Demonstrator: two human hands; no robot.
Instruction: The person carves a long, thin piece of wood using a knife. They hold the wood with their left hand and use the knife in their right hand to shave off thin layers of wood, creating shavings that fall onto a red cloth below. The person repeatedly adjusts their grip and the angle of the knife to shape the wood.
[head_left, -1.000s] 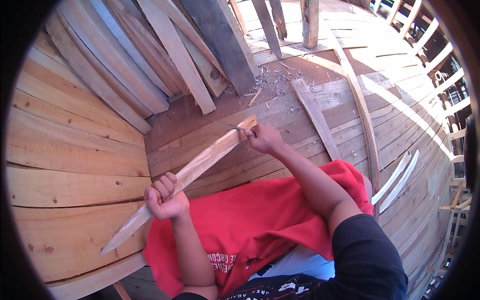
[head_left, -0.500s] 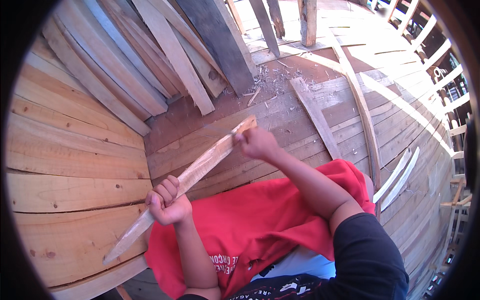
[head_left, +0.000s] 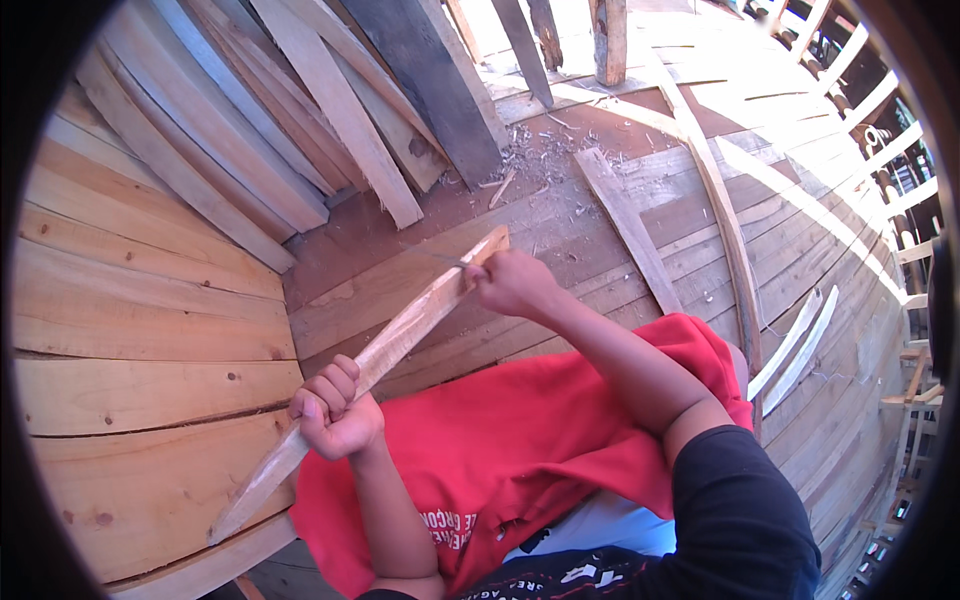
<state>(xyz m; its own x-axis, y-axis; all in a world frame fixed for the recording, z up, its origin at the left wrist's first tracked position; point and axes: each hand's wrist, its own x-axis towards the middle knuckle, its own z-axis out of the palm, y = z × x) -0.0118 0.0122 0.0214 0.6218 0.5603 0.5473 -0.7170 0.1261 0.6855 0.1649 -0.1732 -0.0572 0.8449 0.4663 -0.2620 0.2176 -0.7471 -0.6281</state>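
My left hand [head_left: 338, 408] is closed around a long, pale strip of wood [head_left: 405, 330], gripping it toward its lower, tapered end. The strip slants from lower left to upper right, above a red cloth [head_left: 500, 410] over my lap. Close to the strip's upper end, my right hand [head_left: 515, 283] is a fist around a knife [head_left: 445, 259]. Only the thin, dark blade shows, lying across the wood; the handle is hidden by my fingers.
Several planks [head_left: 190, 120] lean at the upper left beside a plank wall [head_left: 150, 390]. Wood shavings [head_left: 540, 160] litter the plank floor near a dark post [head_left: 440, 90]. A long batten [head_left: 715, 190] and two pale, curved strips [head_left: 800, 345] lie on the right.
The strip's lower tip has dipped slightly, and the blade's angle across the wood has shifted a little. Both hands keep their grips; the whole view has moved slightly.
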